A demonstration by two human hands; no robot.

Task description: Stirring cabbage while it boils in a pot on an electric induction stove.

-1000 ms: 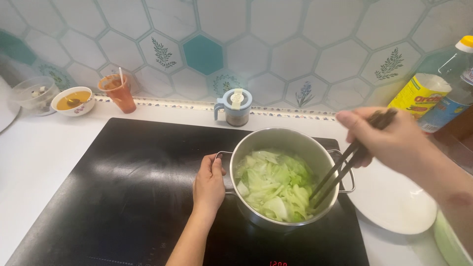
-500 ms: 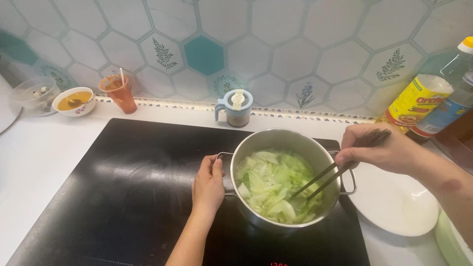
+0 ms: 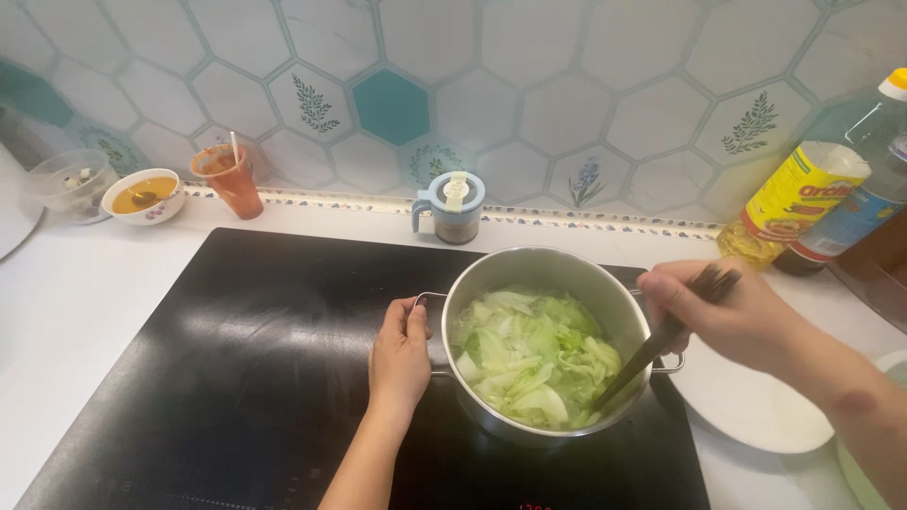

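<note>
A steel pot (image 3: 491, 274) full of pale green cabbage (image 3: 534, 354) stands on the black cooktop (image 3: 236, 368). My left hand (image 3: 402, 351) grips the pot's left handle. My right hand (image 3: 727, 312) holds dark chopsticks (image 3: 652, 349) over the pot's right rim, their tips dipped into the cabbage at the right side.
A white plate (image 3: 756, 406) lies right of the pot. Oil bottles (image 3: 812, 189) stand at the back right. Along the tiled wall sit a small lidded jar (image 3: 452, 208), an orange cup (image 3: 227, 179), a bowl of brown sauce (image 3: 142, 195) and a clear container (image 3: 71, 184).
My right hand has dropped lower and moved left toward the pot's rim, pushing the chopsticks deeper into the cabbage. My left hand has stayed on the handle.
</note>
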